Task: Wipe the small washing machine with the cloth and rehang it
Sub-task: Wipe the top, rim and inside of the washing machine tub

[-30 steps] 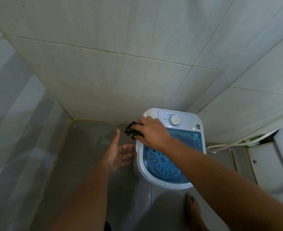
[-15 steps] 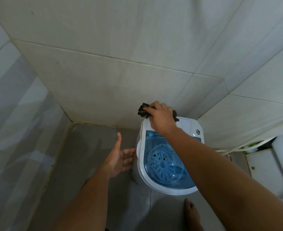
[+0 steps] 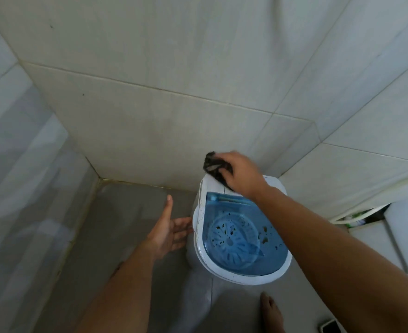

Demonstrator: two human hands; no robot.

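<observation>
Hands: right hand [image 3: 242, 174] reaches over the back end of the washing machine [image 3: 239, 276], fingers curled down around a dark cloth [image 3: 213, 164]; left hand [image 3: 168, 233] is spread open, palm up, thumb pointing away, gripping nothing.
Cloth position: bunched under the right fingers, pressed on the white top panel at the machine's far edge, with a crumpled end sticking out past the fingertips toward the wall [image 3: 150, 116].
Left hand to machine: fingertips sit just beside the machine's left rim; whether they touch it is hard to tell.
Machine: small white tub with a see-through blue lid [image 3: 234, 212], standing on the grey floor [image 3: 126, 224] close to the corner where two tiled walls meet; dark specks dot the lid.
Edges and room: back of the machine is near the wall, leaving only a narrow gap behind the cloth; open floor lies to the left of the machine up to the left wall; right side is crowded by a white hose [image 3: 356, 215] and a white surface.
Hidden or cut off: right wrist and forearm cover the panel's middle and the lid's right part, so any controls there cannot be made out; cloth's lower part is under the hand.
Lower edge: bare foot [image 3: 271, 313] stands on the floor in front of the machine, cut by the frame; a dark-screened phone [image 3: 330, 327] lies beside it, partly cropped.
</observation>
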